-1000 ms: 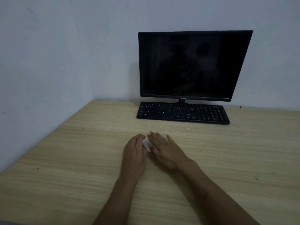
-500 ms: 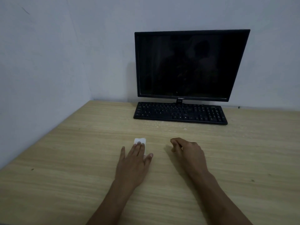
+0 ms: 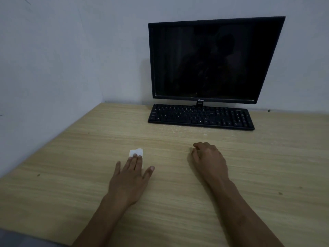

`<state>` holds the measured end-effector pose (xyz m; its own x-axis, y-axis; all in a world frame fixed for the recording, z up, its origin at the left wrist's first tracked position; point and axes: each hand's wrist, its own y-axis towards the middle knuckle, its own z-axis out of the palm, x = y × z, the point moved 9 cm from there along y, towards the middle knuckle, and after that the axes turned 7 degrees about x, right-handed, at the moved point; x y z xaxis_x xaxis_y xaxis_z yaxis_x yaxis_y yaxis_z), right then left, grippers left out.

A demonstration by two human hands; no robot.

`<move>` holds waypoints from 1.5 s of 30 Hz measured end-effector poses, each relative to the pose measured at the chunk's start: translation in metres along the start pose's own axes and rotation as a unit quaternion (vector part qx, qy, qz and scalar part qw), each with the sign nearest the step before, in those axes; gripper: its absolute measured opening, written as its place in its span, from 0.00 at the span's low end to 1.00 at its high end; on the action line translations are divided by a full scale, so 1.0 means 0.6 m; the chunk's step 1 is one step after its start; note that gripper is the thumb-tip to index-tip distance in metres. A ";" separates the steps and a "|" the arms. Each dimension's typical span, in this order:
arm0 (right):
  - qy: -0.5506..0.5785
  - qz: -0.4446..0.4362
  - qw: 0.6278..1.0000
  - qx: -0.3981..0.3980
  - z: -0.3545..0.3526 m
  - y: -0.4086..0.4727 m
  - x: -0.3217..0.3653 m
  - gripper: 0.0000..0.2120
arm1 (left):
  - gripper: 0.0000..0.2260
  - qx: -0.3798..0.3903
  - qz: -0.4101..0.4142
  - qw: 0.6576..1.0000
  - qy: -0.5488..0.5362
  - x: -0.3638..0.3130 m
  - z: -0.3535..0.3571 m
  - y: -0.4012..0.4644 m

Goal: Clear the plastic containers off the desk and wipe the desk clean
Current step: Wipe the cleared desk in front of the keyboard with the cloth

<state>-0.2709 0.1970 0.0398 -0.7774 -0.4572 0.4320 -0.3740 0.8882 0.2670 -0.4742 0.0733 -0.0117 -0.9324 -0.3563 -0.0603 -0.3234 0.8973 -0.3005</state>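
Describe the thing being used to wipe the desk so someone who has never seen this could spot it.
Start at the black monitor and keyboard at the back of the wooden desk. Come forward and left to the left hand. Under its straight fingertips lies a small folded white tissue, the only white thing on the desk.

Office or study corner, dim light, wooden desk (image 3: 178, 202) set against bare pale walls (image 3: 62, 50), black monitor (image 3: 210, 59) with dark screen, black keyboard (image 3: 201, 117) just in front of it
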 end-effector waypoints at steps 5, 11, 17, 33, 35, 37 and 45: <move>0.008 -0.063 0.997 0.036 0.020 -0.013 0.041 0.15 | 0.30 0.016 -0.047 0.998 0.026 0.074 0.019 -0.035; 0.008 -0.129 0.990 0.050 0.040 -0.024 0.077 0.14 | 0.36 -0.032 -0.050 0.997 -0.047 0.052 0.002 -0.040; 0.001 -0.142 0.988 0.058 0.047 -0.020 0.078 0.14 | 0.37 -0.018 0.061 0.996 -0.068 -0.063 0.019 -0.072; 0.002 -0.204 0.976 0.075 0.054 -0.038 0.099 0.14 | 0.38 -0.045 -0.071 0.994 -0.065 0.101 0.000 -0.040; 0.000 -0.203 0.976 0.079 0.055 -0.038 0.099 0.14 | 0.39 -0.044 -0.070 0.994 -0.064 0.104 -0.014 -0.007; 0.006 -0.195 0.977 0.081 0.056 -0.035 0.095 0.14 | 0.39 -0.039 -0.055 0.996 -0.061 0.088 -0.024 0.013; 0.040 -0.160 0.985 0.058 0.050 -0.026 0.084 0.14 | 0.38 -0.037 0.103 0.993 -0.053 -0.092 0.001 -0.038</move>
<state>-0.3194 0.1613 0.0314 -0.5697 -0.7130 0.4088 -0.6524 0.6948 0.3027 -0.4154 0.0723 -0.0024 -0.9592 -0.1843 -0.2144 -0.1414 0.9694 -0.2005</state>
